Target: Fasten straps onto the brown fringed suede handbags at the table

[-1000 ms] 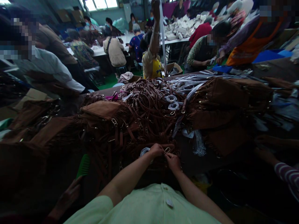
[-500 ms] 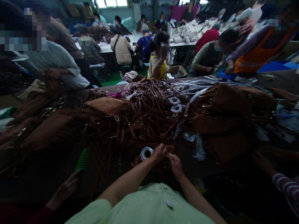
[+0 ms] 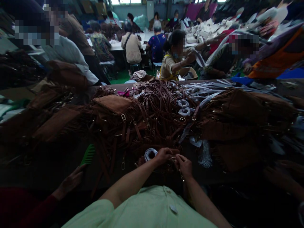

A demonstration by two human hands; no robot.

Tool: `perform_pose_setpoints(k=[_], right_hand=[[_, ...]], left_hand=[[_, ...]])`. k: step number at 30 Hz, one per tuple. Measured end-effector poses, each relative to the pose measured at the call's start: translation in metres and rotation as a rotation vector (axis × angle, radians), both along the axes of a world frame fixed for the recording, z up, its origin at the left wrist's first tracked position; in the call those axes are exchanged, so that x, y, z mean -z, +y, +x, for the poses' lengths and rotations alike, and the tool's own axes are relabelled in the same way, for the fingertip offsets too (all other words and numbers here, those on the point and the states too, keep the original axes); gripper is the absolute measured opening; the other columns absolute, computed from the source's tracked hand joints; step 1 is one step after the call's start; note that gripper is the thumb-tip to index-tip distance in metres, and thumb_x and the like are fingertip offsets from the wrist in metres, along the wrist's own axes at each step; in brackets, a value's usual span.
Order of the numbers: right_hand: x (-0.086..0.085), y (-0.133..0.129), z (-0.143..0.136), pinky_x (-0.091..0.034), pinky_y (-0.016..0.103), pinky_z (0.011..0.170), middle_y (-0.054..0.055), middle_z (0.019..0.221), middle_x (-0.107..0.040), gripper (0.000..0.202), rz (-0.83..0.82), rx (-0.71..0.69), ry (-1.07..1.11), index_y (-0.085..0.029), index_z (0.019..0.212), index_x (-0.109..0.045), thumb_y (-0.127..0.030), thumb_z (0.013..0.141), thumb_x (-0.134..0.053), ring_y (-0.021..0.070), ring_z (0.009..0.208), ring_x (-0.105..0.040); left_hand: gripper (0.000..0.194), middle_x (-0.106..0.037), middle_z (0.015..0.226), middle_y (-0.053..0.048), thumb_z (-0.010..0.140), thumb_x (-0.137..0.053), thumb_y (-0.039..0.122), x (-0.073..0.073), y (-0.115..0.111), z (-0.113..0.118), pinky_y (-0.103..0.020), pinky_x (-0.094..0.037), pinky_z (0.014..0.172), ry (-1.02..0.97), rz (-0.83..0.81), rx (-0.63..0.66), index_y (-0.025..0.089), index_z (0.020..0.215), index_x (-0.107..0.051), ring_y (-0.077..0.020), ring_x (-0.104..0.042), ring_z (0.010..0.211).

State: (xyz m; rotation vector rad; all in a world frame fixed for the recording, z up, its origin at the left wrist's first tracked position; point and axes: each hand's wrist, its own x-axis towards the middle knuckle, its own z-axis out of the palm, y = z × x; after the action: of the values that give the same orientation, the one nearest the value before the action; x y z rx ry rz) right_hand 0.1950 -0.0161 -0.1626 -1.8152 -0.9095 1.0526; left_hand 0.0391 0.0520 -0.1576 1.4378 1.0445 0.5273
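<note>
Metal clasp (image 3: 173, 159) pinched at table

In a green-floored workroom (image 3: 121, 77), a dark table (image 3: 193, 155) is heaped with brown straps (image 3: 156, 96). At left, a green comb (image 3: 87, 154) is gripped by a co-worker's hand (image 3: 71, 180). By a white coil (image 3: 146, 154), the left hand (image 3: 163, 155) is curled; its hold cannot be told. Just right, the clasp is pinched by the right hand (image 3: 185, 166).

We were in a workshop: flat brown fringed bags (image 3: 114, 104) and thin brown straps (image 3: 159, 98) lay heaped near, workers (image 3: 132, 47) seated by a far white table (image 3: 116, 47).

Head-worn view, forward and down
</note>
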Motion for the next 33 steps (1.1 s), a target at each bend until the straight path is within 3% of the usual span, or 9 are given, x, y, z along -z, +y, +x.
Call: perform_pose_setpoints(k=[5, 8, 13, 25, 33], right_hand=[[0.001, 0.004, 0.004, -0.051, 0.033, 0.076, 0.009, 0.085, -0.072, 0.039, 0.017, -0.159, -0.087, -0.018, 0.081, -0.073, -0.051, 0.065, -0.064, 0.0239, 0.082, -0.066], [0.001, 0.004, 0.001, -0.052, 0.03, 0.067, 0.008, 0.079, -0.072, 0.041, -0.001, -0.213, -0.098, -0.018, 0.08, -0.074, -0.054, 0.065, -0.063, 0.0225, 0.074, -0.066], [-0.001, 0.002, -0.005, -0.046, 0.024, 0.049, 0.005, 0.065, -0.069, 0.05, -0.069, -0.218, -0.037, -0.015, 0.086, -0.073, -0.058, 0.065, -0.062, 0.0169, 0.057, -0.06], [0.01, 0.0, -0.004, -0.045, 0.024, 0.048, 0.005, 0.067, -0.069, 0.05, -0.113, -0.205, 0.074, -0.013, 0.088, -0.072, -0.056, 0.064, -0.063, 0.0153, 0.053, -0.058], [0.014, -0.002, -0.004, -0.044, 0.024, 0.046, 0.004, 0.061, -0.066, 0.05, -0.148, -0.233, 0.065, -0.012, 0.09, -0.072, -0.054, 0.064, -0.062, 0.0152, 0.05, -0.057]], left_hand=[[0.021, -0.06, 0.078, 0.002, 0.066, -0.061, 0.018, 0.001, 0.002, -0.003, -0.021, -0.041, 0.067, 0.01, 0.034, 0.018, 0.014, 0.087, -0.062, -0.0113, -0.053, 0.074], [0.021, -0.06, 0.078, 0.001, 0.065, -0.062, 0.017, 0.002, 0.001, -0.002, -0.021, -0.042, 0.066, -0.02, -0.004, 0.013, 0.013, 0.085, -0.061, -0.0112, -0.053, 0.074], [0.019, -0.058, 0.074, 0.003, 0.064, -0.06, 0.014, 0.005, -0.002, -0.002, -0.019, -0.04, 0.062, -0.051, -0.056, 0.004, 0.013, 0.084, -0.06, -0.0095, -0.051, 0.068], [0.021, -0.058, 0.073, 0.002, 0.064, -0.061, 0.019, 0.005, -0.003, -0.003, -0.02, -0.04, 0.06, -0.085, -0.081, -0.013, 0.013, 0.084, -0.059, -0.0094, -0.051, 0.065], [0.02, -0.064, 0.081, -0.001, 0.066, -0.063, 0.022, 0.006, -0.002, -0.007, -0.022, -0.041, 0.065, 0.028, 0.029, 0.063, 0.013, 0.084, -0.061, -0.0123, -0.055, 0.073]])
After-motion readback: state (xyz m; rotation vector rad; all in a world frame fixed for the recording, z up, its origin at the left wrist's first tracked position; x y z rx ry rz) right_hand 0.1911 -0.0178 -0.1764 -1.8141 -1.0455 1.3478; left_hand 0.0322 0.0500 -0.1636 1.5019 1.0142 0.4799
